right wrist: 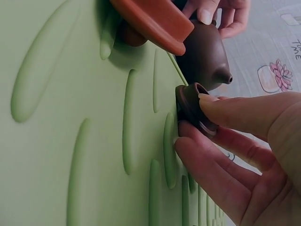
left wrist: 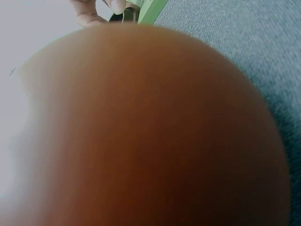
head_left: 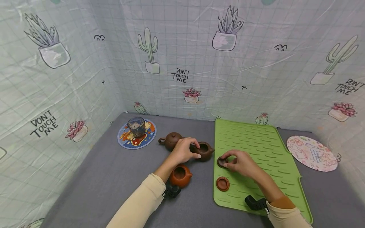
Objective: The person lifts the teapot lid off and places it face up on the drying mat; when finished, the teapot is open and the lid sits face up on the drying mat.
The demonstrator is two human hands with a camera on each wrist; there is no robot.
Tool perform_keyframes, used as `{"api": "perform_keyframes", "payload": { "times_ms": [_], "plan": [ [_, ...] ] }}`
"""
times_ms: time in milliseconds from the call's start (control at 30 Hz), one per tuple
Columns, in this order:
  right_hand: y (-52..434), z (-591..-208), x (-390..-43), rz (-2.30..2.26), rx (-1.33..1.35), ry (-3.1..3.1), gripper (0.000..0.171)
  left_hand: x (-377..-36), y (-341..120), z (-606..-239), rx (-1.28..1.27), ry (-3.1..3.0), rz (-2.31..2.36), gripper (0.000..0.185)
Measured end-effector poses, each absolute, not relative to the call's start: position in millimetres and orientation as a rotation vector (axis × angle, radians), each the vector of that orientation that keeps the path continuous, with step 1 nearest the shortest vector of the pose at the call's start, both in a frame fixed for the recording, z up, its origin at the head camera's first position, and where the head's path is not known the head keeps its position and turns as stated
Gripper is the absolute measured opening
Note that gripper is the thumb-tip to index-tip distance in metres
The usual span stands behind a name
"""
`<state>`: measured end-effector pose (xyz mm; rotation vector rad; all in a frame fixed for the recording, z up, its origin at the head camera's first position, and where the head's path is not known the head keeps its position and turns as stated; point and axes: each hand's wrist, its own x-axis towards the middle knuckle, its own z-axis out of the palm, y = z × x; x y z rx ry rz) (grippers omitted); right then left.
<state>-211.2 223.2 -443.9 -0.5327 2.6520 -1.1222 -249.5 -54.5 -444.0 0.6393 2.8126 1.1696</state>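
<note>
Grey felt covers the tabletop (head_left: 94, 177), walled on three sides by a pale plastic sheet printed with cacti and "DON'T TOUCH ME". Far left of both hands, a dark glass jar (head_left: 136, 126) stands on a round cartoon-printed coaster (head_left: 124, 139). Just left of the left hand's knuckles sits a lidded brown clay teapot (head_left: 172, 140); below its wrist stands an open orange clay teapot (head_left: 180, 175), which fills the left wrist view as a blur.

The left hand (head_left: 183, 151) curls its fingers over the handle side of an open dark-brown clay teapot (head_left: 206, 151), steadying it; the mouth is bare and faces up, the spout points right.

Just right of that pot lies a ribbed green silicone mat (head_left: 262, 148). At its left edge the right hand (head_left: 242, 163) pinches a small round dark-brown clay lid (head_left: 222, 161), thumb on one side of the rim and fingertips (right wrist: 188, 148) on the other, tilted up on edge off the mat. The open pot lies up and to the left of those fingers, near, with only the mat's edge between. An orange clay lid (head_left: 222, 183) rests flat on the mat just below the right fingers. Far right lies a pink floral oval coaster (head_left: 311, 153).
</note>
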Motion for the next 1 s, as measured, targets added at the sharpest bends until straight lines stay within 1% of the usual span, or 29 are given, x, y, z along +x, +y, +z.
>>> {"api": "perform_keyframes", "payload": {
  "times_ms": [367, 567, 667, 867, 1000],
  "plan": [
    [220, -439, -211, -1.084, -0.549, 2.672, 0.022, -248, -55, -443, 0.622, 2.824, 1.136, 0.025],
    [219, -435, -213, -0.937, -0.579, 2.782, 0.025, -247, -50, -436, 0.604, 2.844, 1.037, 0.025],
    [218, -432, -214, -0.828, -0.59, 2.846, 0.031, -247, -49, -434, 0.594, 2.849, 1.0, 0.031],
    [215, -422, -216, -0.671, -0.507, 2.899, 0.042, -243, -58, -426, 0.616, 2.806, 1.021, 0.055],
    [213, -414, -217, -0.617, -0.518, 2.945, 0.04, -236, -70, -418, 0.63, 2.808, 1.061, 0.058]
  ]
}}
